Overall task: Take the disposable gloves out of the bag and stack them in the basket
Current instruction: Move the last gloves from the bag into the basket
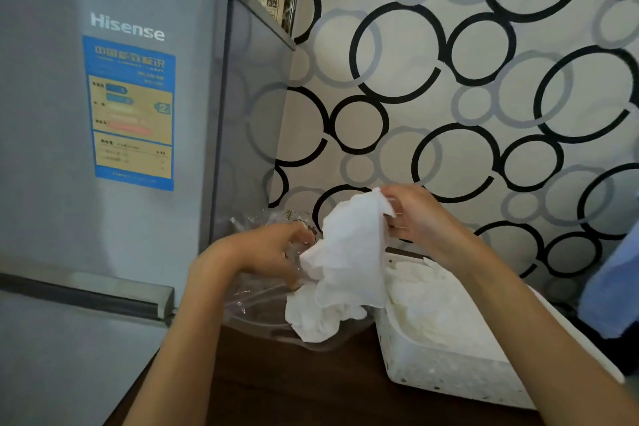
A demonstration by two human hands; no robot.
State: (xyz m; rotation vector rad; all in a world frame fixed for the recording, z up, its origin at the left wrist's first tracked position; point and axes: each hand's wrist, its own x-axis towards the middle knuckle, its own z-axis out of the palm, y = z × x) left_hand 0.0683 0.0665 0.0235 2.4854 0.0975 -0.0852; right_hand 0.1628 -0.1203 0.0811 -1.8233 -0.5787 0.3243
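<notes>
Head view: we note the right hand (pixel 420 218) pinching a white, crinkled plastic glove (pixel 352 245) by its top edge, lifted above the clear plastic bag (pixel 262 308). Left hand (pixel 273 252) grips the bag's mouth. More gloves lie in the white perforated plastic basket (pixel 446 373), just right of the bag on the dark wooden table (pixel 276 387).

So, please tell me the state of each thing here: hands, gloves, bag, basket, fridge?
Left hand: fingers curled on the bag's edge, holding it.
Right hand: pinching the top of a glove.
Glove: lifted, hanging crumpled between bag and basket.
Bag: clear plastic, open, lying on the table, gloves at its mouth.
Basket: white, already holding stacked gloves.
Fridge: doors closed.
</notes>
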